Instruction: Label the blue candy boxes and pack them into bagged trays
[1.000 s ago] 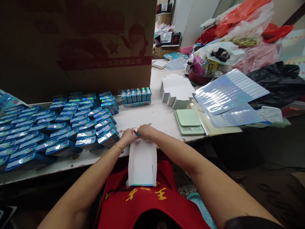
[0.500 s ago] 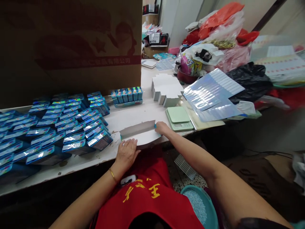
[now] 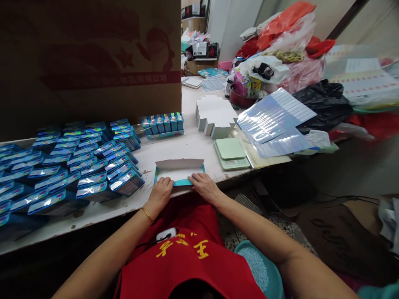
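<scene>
A shallow cardboard tray (image 3: 179, 164), white inside with blue edges, lies at the table's front edge with its far and side walls standing up. My left hand (image 3: 160, 194) is closed on the near left corner, fingers curled over the wall. On the near right part, my right hand (image 3: 204, 187) pinches the blue front wall between thumb and fingers. A stack of flat white die-cut cardboard blanks (image 3: 215, 114) sits behind the tray. Beyond it to the left stands a filled tray of small blue boxes (image 3: 163, 124) in clear wrap.
Many upright blue boxes (image 3: 68, 166) crowd the table's left side, before a large brown carton (image 3: 124, 95). A green scale (image 3: 231, 153) stands right, near glossy sheets (image 3: 274, 124) and piled bags (image 3: 286, 37). A teal basin (image 3: 274, 276) of pale pellets is below.
My right hand has moved from the tray's right end to its front wall, left and toward me. The blue front wall now stands folded up; the side walls look squarer.
</scene>
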### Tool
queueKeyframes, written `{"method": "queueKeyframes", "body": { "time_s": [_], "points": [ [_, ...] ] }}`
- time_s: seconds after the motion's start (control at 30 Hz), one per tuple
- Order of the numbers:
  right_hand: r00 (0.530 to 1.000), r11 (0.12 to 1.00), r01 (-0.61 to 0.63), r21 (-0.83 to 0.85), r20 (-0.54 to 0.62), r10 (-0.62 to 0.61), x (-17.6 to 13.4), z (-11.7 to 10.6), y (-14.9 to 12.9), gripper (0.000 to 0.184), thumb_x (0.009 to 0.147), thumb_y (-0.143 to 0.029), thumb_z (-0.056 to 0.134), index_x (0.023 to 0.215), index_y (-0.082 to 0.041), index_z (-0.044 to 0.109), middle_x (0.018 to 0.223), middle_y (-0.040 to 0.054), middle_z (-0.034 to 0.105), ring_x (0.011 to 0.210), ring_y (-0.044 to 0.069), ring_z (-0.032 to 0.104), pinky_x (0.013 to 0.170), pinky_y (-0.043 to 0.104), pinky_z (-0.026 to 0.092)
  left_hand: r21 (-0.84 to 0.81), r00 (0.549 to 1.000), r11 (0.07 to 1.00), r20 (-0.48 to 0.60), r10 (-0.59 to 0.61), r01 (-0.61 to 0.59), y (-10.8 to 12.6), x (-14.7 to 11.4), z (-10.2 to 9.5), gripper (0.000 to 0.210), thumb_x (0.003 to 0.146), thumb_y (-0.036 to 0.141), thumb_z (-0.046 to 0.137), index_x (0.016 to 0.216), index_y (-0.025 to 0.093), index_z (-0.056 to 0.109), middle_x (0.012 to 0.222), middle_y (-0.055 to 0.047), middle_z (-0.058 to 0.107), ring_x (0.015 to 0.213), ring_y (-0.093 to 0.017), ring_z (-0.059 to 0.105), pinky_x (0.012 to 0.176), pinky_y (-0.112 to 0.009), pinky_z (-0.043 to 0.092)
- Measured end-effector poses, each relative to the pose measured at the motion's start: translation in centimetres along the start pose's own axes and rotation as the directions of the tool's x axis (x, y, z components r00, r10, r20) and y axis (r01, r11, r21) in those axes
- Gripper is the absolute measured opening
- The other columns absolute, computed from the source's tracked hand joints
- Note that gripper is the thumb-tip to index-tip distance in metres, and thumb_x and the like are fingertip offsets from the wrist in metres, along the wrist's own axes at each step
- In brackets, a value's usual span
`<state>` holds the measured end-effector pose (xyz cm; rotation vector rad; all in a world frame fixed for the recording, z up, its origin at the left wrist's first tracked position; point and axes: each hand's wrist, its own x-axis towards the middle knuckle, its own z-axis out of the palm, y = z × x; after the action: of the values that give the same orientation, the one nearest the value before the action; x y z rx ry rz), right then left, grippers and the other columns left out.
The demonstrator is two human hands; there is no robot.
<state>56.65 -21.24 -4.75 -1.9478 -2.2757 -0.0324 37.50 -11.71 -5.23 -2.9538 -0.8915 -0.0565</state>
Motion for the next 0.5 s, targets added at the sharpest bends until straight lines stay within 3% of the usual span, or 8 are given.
{"method": "queueKeyframes", "body": {
  "time_s": [0.1, 0.2, 0.37, 0.43, 0.5],
  "points": [
    [1.0, 0.999, 0.009, -0.033, 0.003, -0.009, 0.2, 0.8, 0.1, 0.022, 0.089, -0.017, 0.041, 0.106, -0.016, 0.055, 0.113, 0.0121, 0.053, 0.103, 0.023, 0.045, 0.088, 0.037, 0.035, 0.017, 0.999, 1.0, 0.046, 0.02, -0.02, -0.5, 0.3, 0.2, 0.024, 0.087, 0.014, 0.033, 0.089, 0.015, 0.057, 0.088, -0.01, 0.058, 0.085, -0.023, 0.05, 0.072, -0.034, 0.038],
    [0.991, 0.999, -0.021, -0.031, 0.131, 0.025, 1.0, 0.7, 0.1, 0.018, 0.087, -0.014, 0.039, 0.094, -0.015, 0.057, 0.094, 0.0103, 0.059, 0.088, 0.021, 0.051, 0.074, 0.031, 0.04, -0.001, 0.995, 1.0, 0.094, 0.022, -0.022, -0.9, 0.9, 0.1, 0.023, 0.089, 0.023, 0.035, 0.087, 0.015, 0.056, 0.086, -0.01, 0.059, 0.084, -0.023, 0.052, 0.071, -0.034, 0.039],
    [0.962, 1.0, 0.003, 0.028, 0.275, -0.01, 1.9, 0.1, 1.0, 0.016, 0.086, -0.021, 0.046, 0.099, -0.018, 0.056, 0.093, 0.0079, 0.061, 0.086, 0.02, 0.055, 0.068, 0.028, 0.042, -0.028, 0.985, 0.997, 0.159, -0.07, 0.076, -0.2, 0.8, -0.4, 0.028, 0.089, 0.032, 0.034, 0.09, 0.014, 0.056, 0.085, -0.012, 0.059, 0.083, -0.024, 0.055, 0.066, -0.033, 0.041],
    [0.959, 0.993, 0.063, 0.105, 0.268, -0.089, 2.2, -0.8, 1.7, 0.017, 0.086, -0.026, 0.05, 0.098, -0.018, 0.058, 0.094, 0.0075, 0.061, 0.087, 0.02, 0.056, 0.072, 0.029, 0.043, -0.067, 0.985, 0.995, 0.165, -0.058, 0.07, 0.2, 0.3, -0.9, 0.028, 0.088, 0.035, 0.038, 0.089, 0.014, 0.057, 0.087, -0.011, 0.059, 0.084, -0.023, 0.055, 0.069, -0.033, 0.042],
    [0.985, 0.979, 0.087, 0.182, 0.131, -0.112, 2.9, -2.1, 2.6, 0.027, 0.084, -0.034, 0.053, 0.105, -0.017, 0.057, 0.102, 0.0084, 0.06, 0.093, 0.02, 0.054, 0.08, 0.03, 0.043, -0.146, 0.993, 0.989, 0.114, -0.012, 0.029, 0.2, 0.0, -1.8, 0.033, 0.086, 0.041, 0.042, 0.089, 0.014, 0.059, 0.095, -0.012, 0.059, 0.088, -0.023, 0.054, 0.075, -0.033, 0.043]
  ]
}}
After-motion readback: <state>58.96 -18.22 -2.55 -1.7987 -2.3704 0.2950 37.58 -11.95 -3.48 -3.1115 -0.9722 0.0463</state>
